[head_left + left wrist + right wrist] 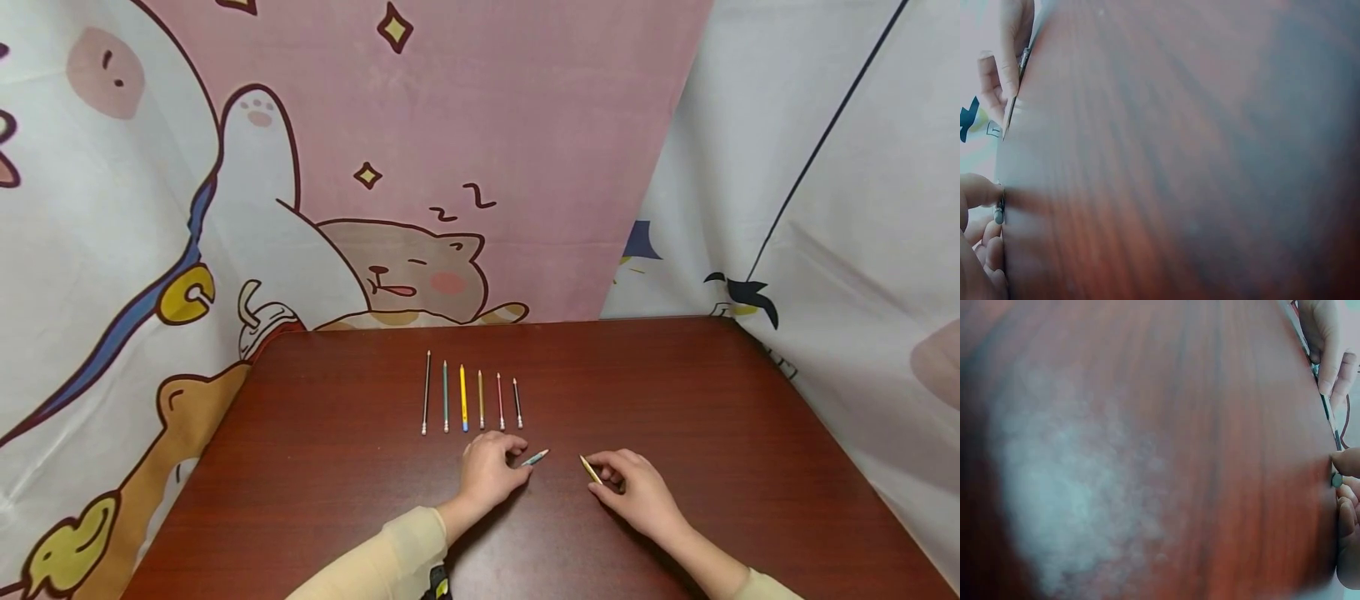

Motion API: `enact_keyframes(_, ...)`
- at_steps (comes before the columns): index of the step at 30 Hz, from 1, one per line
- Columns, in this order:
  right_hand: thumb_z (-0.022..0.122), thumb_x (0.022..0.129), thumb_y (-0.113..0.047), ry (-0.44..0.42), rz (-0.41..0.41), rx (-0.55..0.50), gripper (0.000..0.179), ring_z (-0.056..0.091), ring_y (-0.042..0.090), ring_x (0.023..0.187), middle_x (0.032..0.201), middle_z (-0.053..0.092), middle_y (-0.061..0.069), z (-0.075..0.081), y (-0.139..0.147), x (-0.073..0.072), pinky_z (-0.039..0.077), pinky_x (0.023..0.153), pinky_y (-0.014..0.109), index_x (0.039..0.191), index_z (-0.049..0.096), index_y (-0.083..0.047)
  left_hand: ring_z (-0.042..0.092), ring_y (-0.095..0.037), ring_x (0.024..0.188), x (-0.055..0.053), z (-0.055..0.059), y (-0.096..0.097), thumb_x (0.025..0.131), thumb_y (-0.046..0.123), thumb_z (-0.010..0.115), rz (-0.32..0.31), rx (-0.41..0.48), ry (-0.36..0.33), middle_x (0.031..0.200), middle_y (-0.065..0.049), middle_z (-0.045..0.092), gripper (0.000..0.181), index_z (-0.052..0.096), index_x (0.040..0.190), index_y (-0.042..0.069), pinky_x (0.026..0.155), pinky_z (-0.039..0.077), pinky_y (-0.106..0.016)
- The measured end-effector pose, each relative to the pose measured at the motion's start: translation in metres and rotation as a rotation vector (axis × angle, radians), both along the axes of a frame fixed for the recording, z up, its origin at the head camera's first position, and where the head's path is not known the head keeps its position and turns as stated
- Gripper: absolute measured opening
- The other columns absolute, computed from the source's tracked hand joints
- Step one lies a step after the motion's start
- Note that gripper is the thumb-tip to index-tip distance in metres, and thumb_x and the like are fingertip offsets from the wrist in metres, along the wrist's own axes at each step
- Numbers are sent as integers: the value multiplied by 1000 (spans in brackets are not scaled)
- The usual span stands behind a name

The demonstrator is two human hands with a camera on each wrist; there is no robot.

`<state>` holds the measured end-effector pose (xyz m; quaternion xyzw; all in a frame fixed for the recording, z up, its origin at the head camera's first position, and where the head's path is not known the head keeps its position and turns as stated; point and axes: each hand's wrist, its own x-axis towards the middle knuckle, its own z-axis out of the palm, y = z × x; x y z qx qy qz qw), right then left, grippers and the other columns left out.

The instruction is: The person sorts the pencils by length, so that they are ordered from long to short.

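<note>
In the head view, my left hand (489,468) pinches a short teal pencil (536,457) between thumb and fingers, its tip slanting up to the right. To the right, my right hand (636,490) holds a yellow pencil (589,468), its point angled up and left. A gap of bare wood separates the two tips. The left wrist view catches an eraser end (999,215) at my left thumb. In the right wrist view, a round pencil end (1336,480) shows beside my right thumb. Both hands stay low over the table.
Beyond my left hand, several pencils stand in a row on the reddish-brown table (337,483), points away from me, shortening left to right: a dark one (426,396), teal (446,398), yellow (463,400), gold (481,402), pink (500,402), black (517,405). Printed cloth (562,167) hangs behind.
</note>
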<state>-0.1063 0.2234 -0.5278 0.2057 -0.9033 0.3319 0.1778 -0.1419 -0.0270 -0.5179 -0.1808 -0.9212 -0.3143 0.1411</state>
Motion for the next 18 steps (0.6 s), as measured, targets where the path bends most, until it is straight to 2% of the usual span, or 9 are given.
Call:
enact_keyframes(7,88,68,-2,-30,-19,-24,36,49,0,67,78,52,-14,1,2,0,45,57,22,98,72,-14,61,-9,79,0,2,-1,70,22,85,-19,10,-19,80,10,70,24,78,92,16,72,46,-30)
enact_keyframes(14,88,66,-2,3,-32,-3,36,49,0,68,78,54,-14,1,4,1,46,57,22,96,73,-14,60,-9,77,-1,2,-2,71,19,85,-48,14,-5,77,10,69,19,79,88,18,69,44,-27)
enact_keyframes(18,88,67,-1,-6,-31,-4,36,50,1,69,79,54,-14,2,5,2,46,57,22,97,73,-14,60,-8,76,-1,1,-2,71,19,84,-57,15,-6,75,11,68,17,79,87,21,69,44,-27)
